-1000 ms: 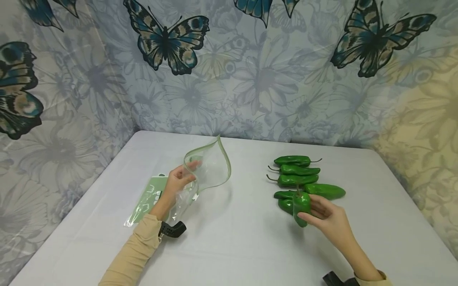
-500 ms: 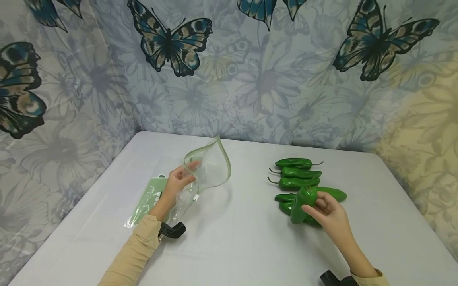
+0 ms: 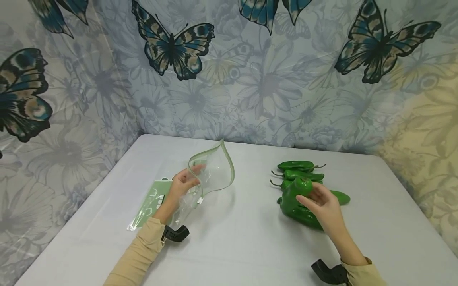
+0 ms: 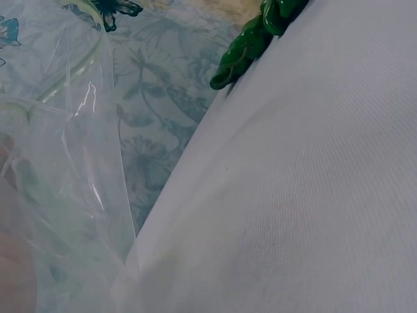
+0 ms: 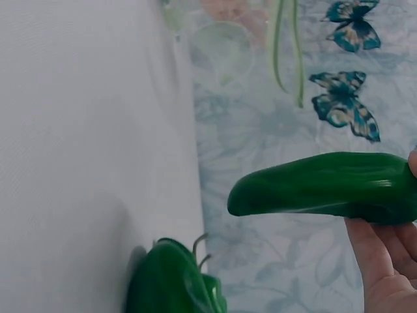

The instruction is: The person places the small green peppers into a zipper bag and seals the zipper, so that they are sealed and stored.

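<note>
In the head view my left hand (image 3: 181, 185) holds a clear zip bag (image 3: 205, 151) near its mouth, fingers seen partly through the plastic. The bag's green-edged mouth gapes wide, and a white slider sits at its lower corner. My right hand (image 3: 323, 204) grips a green pepper (image 5: 319, 186) above the other peppers, thumb on one side and fingers on the other. In the right wrist view the held pepper lies lengthwise, its tapered end away from the hand. Several more green peppers (image 3: 299, 165) lie on the table beneath and behind it, some hidden by the held one.
A flat green-and-clear packet (image 3: 154, 196) lies on the white table (image 3: 243, 242) beside my left forearm. Black wrist cameras (image 3: 177, 233) sit on both wrists. A butterfly-patterned cloth (image 3: 200, 99) hangs behind the table.
My right hand has lifted the pepper up from the pile and slightly left, turning it so its end tilts. The left hand and bag hold steady; the head view shifts slightly.
</note>
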{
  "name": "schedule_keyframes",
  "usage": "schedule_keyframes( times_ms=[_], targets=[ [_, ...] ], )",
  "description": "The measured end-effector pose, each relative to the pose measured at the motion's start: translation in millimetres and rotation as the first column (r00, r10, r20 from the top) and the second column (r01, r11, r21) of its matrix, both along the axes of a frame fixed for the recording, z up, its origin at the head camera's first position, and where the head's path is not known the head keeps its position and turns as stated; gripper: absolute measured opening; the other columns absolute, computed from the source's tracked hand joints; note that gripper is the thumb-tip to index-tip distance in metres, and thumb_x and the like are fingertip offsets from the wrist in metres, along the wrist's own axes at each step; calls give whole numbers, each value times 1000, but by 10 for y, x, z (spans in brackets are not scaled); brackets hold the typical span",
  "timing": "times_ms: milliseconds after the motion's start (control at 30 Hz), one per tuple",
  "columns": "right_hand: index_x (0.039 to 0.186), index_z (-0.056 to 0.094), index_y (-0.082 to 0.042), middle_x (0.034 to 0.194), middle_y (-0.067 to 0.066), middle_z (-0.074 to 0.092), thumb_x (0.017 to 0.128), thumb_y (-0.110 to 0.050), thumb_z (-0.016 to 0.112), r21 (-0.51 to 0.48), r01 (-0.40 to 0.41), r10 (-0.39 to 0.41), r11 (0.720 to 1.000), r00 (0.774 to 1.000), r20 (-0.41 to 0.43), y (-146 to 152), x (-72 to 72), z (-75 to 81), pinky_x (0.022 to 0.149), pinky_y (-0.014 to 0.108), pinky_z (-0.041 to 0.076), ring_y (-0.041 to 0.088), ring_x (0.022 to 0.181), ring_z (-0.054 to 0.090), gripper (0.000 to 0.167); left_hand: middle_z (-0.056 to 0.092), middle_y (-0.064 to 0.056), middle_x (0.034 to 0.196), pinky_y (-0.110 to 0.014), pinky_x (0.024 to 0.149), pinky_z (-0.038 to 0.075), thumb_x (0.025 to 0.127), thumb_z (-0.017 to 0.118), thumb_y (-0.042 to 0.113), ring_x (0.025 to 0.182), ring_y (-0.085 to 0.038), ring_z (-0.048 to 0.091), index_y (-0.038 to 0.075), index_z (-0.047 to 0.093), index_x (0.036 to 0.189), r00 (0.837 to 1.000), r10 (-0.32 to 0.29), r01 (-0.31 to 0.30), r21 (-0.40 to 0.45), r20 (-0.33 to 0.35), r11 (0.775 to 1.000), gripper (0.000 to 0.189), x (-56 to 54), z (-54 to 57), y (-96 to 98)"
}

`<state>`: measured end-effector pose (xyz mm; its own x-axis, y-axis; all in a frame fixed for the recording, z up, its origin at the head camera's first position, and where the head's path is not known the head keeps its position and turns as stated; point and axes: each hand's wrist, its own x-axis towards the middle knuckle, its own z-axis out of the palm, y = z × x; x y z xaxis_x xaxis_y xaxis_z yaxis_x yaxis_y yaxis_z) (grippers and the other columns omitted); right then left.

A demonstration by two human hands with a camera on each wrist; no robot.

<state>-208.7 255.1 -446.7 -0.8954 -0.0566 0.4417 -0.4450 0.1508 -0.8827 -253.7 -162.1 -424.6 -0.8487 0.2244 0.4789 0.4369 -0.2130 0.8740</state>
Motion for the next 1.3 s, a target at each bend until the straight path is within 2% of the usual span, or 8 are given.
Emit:
schedule_keyframes(
  times_ms=[233, 333, 467, 600, 800, 967, 1133, 1300],
  targets=[
    [115, 50, 4, 105, 14, 54, 78, 6, 64, -133, -116, 107, 984, 992, -74, -291, 116, 454, 72, 20, 47, 16, 93, 57, 39, 56, -4, 120, -29, 91, 38, 82, 63, 4, 115, -18, 45, 0, 55, 118, 1000, -27, 27, 24, 5, 999, 38, -30, 19, 43],
    [112, 50, 1, 102, 10, 54, 79, 5, 64, -116, -87, 80, 989, 995, -65, -393, 179, 619, 69, 18, 47, 12, 90, 57, 36, 55, -5, 120, -28, 89, 40, 82, 63, 4, 115, -17, 45, -7, 52, 119, 1000, -31, 31, 16, 5, 999, 40, -29, 17, 47],
    [108, 49, -3, 97, 5, 53, 79, 6, 63, -102, -20, 19, 995, 1000, -7, -514, 237, 767, 66, 18, 47, 9, 86, 56, 33, 55, -5, 120, -28, 86, 42, 82, 61, -1, 115, -17, 45, -3, 54, 119, 999, -33, 33, 5, 15, 999, 37, -13, 12, 38],
    [103, 45, -3, 95, 6, 49, 80, 10, 60, -163, -51, 52, 985, 999, 0, -592, 201, 778, 67, 18, 47, 10, 84, 54, 31, 56, -3, 119, -28, 86, 42, 82, 60, -4, 114, -18, 46, 4, 57, 117, 999, -21, 20, 12, 28, 1000, 36, 9, 14, 21],
    [98, 43, -3, 89, 7, 44, 81, 1, 63, -251, -176, 158, 952, 983, -93, -651, 83, 670, 61, 20, 42, 11, 76, 48, 27, 56, -3, 119, -28, 89, 40, 82, 60, -4, 114, -16, 46, 1, 56, 118, 999, -14, 14, 7, 33, 1000, 36, 32, 5, 6],
    [95, 40, -6, 85, 3, 43, 81, -1, 63, -221, -141, 136, 965, 990, -39, -761, 63, 717, 60, 21, 40, 10, 73, 46, 28, 56, -5, 118, -29, 89, 40, 81, 62, -3, 112, -17, 48, -5, 54, 117, 1000, 0, 0, 33, 24, 999, 37, 46, -8, 9],
    [93, 35, -5, 78, 2, 38, 80, 12, 57, -196, -84, 89, 977, 996, 17, -836, 79, 791, 54, 24, 35, 10, 64, 39, 31, 57, -3, 118, -27, 87, 41, 81, 63, 4, 112, -17, 48, 2, 57, 117, 1000, -13, 14, 53, -16, 998, 37, 33, -13, 17],
    [93, 36, -4, 78, 5, 37, 80, 13, 56, -198, -75, 80, 977, 997, 16, -880, 80, 855, 53, 26, 33, 10, 64, 38, 29, 58, 0, 115, -25, 82, 44, 81, 65, 9, 111, -17, 49, 8, 60, 116, 997, -47, 54, 95, -69, 994, 36, 11, 9, 19]
  ],
)
